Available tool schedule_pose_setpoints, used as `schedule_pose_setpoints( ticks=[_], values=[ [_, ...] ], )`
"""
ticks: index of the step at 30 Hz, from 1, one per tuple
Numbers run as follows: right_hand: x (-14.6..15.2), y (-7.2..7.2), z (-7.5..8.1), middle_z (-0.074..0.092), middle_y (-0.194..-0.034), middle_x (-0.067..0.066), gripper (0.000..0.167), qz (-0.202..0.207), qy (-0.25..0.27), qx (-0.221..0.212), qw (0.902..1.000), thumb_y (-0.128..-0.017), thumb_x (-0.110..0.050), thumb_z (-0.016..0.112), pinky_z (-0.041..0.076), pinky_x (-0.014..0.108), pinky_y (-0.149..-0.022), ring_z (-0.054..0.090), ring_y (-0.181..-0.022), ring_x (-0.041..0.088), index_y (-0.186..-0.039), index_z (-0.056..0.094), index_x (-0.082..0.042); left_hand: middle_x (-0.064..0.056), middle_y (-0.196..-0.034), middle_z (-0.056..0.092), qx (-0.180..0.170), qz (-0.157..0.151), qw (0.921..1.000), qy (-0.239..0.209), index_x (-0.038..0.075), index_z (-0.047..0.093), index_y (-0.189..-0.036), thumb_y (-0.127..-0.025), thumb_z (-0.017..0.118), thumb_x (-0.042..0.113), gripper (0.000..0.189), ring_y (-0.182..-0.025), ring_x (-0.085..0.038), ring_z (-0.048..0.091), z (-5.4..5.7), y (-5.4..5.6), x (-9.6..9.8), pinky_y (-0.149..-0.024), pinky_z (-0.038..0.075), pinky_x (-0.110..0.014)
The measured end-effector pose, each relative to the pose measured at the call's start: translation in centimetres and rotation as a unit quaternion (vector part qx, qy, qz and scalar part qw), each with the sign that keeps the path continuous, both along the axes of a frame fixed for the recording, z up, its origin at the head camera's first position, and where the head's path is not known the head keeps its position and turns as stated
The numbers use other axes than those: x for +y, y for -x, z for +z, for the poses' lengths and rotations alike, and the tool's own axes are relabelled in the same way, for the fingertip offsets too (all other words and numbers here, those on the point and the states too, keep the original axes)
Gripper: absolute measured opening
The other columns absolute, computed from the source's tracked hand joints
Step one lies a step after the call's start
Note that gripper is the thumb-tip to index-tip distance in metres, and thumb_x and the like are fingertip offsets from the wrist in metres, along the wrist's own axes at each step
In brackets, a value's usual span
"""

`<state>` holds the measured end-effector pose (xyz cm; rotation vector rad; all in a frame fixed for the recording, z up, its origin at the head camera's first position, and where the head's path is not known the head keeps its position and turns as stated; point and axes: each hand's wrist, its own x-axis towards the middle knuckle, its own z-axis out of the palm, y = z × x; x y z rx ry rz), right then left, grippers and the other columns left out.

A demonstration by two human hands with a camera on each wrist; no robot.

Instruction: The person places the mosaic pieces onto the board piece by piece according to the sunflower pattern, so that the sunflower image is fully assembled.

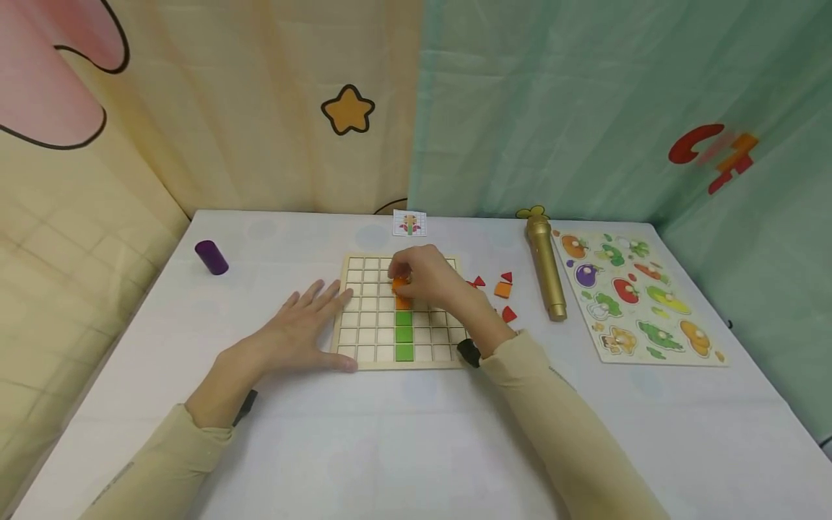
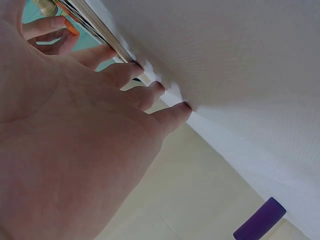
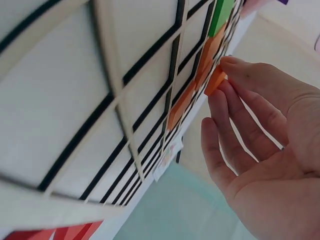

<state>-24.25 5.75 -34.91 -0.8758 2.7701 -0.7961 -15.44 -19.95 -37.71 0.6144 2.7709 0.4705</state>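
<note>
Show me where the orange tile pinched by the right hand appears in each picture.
Head: near the centre, the orange tile in the right hand.
Left wrist: upper left corner.
Right wrist: right of centre, upper half.
Shared landmark: the wooden grid board, only its edge clear in the left wrist view.

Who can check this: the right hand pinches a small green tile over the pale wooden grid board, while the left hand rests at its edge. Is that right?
The colour is wrong: the right hand pinches a small orange tile, as the right wrist view shows. The rest is right.
</note>
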Motion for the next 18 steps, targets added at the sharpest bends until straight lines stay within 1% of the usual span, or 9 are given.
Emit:
schedule_pose_setpoints(
  ticks=[4,9,12,18],
  values=[
    [-1.2,0.2,-0.2,0.076,-0.100,0.004,0.012,0.010,-0.002,-0.008,0.9999,-0.092,-0.009,0.082,0.059,0.030,-0.091,0.065,-0.093,0.020,-0.103,0.078,-0.007,-0.019,-0.177,0.013,-0.001,-0.001,1.0000,0.001,0.011,0.023,-0.169,-0.078,0.078,0.075,0.124,-0.163,-0.046,0.006,0.0,0.0,0.0,-0.128,0.008,-0.071],
    [-1.6,0.4,-0.5,0.076,-0.099,0.003,0.010,0.016,-0.001,-0.024,0.9996,-0.092,-0.008,0.082,0.059,0.027,-0.089,0.064,-0.091,0.019,-0.100,0.077,-0.008,-0.018,-0.177,0.013,0.000,0.000,1.0000,-0.001,0.011,0.023,-0.169,-0.078,0.078,0.075,0.124,-0.163,-0.046,0.005,0.0,0.0,0.1,-0.128,0.008,-0.070],
    [-1.6,0.4,-0.6,0.076,-0.099,0.003,0.008,0.014,0.005,-0.032,0.9994,-0.092,-0.007,0.082,0.059,0.027,-0.088,0.063,-0.091,0.018,-0.099,0.077,-0.008,-0.018,-0.177,0.013,0.001,-0.001,1.0000,0.000,0.011,0.023,-0.169,-0.079,0.078,0.075,0.124,-0.163,-0.046,0.005,0.0,0.0,0.1,-0.128,0.008,-0.070],
    [-1.6,0.4,-0.9,0.076,-0.098,0.003,0.009,0.001,0.013,-0.035,0.9993,-0.091,-0.007,0.083,0.058,0.028,-0.088,0.063,-0.090,0.018,-0.098,0.077,-0.009,-0.019,-0.177,0.014,-0.001,0.001,1.0000,0.000,0.011,0.023,-0.169,-0.078,0.078,0.075,0.124,-0.163,-0.046,0.005,0.1,0.0,0.0,-0.128,0.008,-0.071]
  ],
)
